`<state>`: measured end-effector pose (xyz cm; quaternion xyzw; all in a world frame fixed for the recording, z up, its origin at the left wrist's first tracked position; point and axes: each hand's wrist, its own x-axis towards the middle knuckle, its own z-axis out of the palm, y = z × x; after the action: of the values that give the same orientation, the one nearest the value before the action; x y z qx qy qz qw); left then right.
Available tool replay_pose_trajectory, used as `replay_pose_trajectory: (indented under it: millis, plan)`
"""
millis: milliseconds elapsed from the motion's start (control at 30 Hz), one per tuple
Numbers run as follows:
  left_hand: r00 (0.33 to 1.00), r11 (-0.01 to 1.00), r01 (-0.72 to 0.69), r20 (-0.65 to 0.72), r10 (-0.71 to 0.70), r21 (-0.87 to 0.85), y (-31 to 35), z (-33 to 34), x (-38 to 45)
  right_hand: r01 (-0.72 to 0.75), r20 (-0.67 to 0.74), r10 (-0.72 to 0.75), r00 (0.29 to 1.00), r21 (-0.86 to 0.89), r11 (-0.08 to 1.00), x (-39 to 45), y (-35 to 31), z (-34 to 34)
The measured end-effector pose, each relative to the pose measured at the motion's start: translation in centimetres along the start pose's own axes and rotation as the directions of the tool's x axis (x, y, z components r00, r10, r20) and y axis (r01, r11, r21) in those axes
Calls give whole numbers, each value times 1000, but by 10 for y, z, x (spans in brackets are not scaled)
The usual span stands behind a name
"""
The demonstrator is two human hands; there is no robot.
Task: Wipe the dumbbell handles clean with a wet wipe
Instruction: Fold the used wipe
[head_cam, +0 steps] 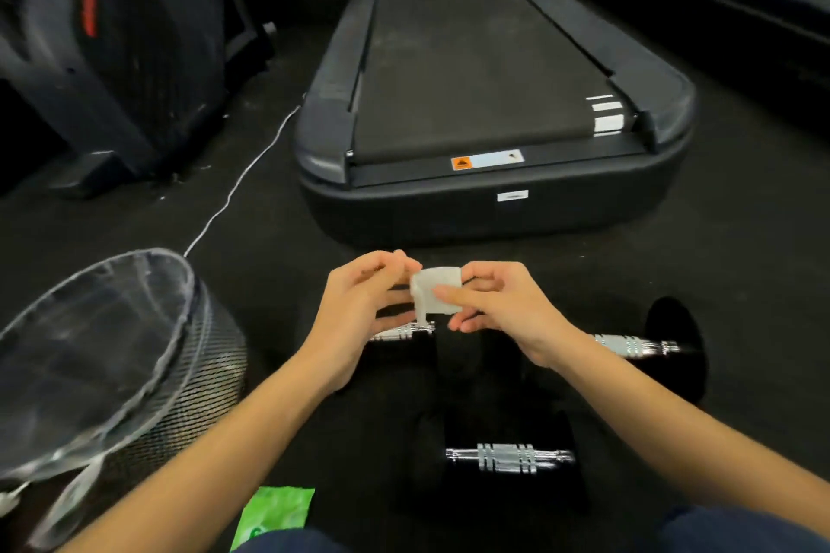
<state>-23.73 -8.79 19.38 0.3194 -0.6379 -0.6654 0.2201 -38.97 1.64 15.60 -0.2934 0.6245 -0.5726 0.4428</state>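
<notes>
A folded white wet wipe [438,294] is held in the air between both hands. My left hand [359,305] pinches its left edge and my right hand [498,310] grips its right side, thumb on the front. Below, three dumbbells with chrome handles and black ends lie on the dark floor: one handle [509,457] nearest me, one handle [402,331] partly hidden under my left hand, one handle [633,346] under my right wrist.
A mesh waste bin [193,373] lined with a clear bag stands at the left. A green wipe packet [276,516] lies by my knee. A black treadmill [485,193] sits ahead, a white cable [242,180] runs along the floor, and a dark machine [112,58] stands far left.
</notes>
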Motion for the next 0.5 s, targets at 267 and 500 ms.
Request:
replay_pose_trajectory:
  millis: [267,500]
  plan:
    - [962,996,-68,-270,50,-58,2,-84,-44,85,203,-56,978,-136,987,26,-46,70]
    - [799,979,-204,-579,163,-5,30,-202,-94,338,451,-202,870,-244,909,66,-89,208]
